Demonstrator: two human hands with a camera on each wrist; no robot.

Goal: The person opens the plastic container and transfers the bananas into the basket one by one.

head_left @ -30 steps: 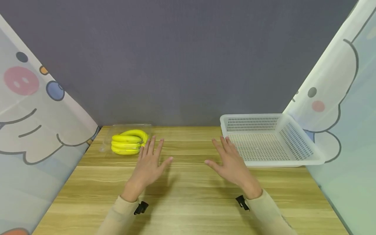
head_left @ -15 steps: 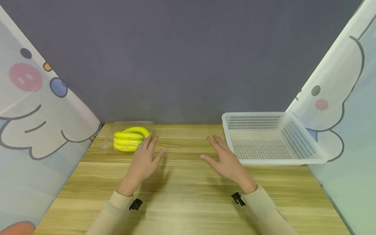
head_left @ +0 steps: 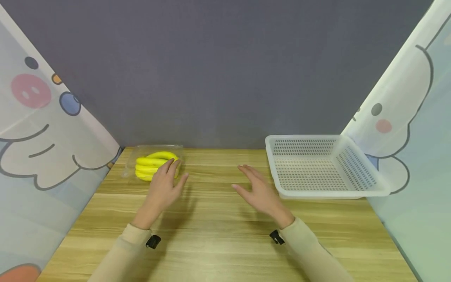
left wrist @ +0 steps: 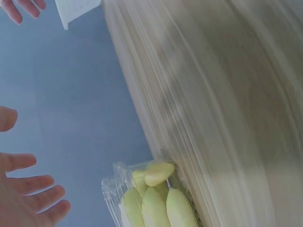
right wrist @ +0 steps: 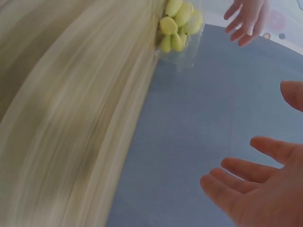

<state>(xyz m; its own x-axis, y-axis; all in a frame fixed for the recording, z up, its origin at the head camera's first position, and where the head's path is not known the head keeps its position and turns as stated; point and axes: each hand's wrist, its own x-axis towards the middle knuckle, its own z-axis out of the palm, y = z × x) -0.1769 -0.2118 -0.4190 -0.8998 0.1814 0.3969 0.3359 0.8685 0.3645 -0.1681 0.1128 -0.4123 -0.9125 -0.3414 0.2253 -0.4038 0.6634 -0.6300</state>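
Observation:
A bunch of yellow bananas [head_left: 151, 166] lies in a clear plastic bag [head_left: 132, 156] at the back left of the table. My left hand [head_left: 163, 188] hovers in front of the bunch, fingers spread and holding nothing; its fingertips overlap the bananas' right end in the head view. In the left wrist view the bagged bananas [left wrist: 156, 203] show apart from the fingers. My right hand [head_left: 258, 194] is held over the middle right of the table, palm turned inward, fingers loosely extended with nothing in them. It is nearest to the white plastic basket [head_left: 327, 193].
The basket, with slotted walls, stands at the back right of the wooden table [head_left: 218, 235]. A dark grey panel [head_left: 225, 78] rises behind the table. Cartoon-printed curtains [head_left: 405, 117] flank both sides.
Both hands have shifted left; the left one has come over the right end of the bananas, and the right one has moved away from the basket. Bananas and basket stay put.

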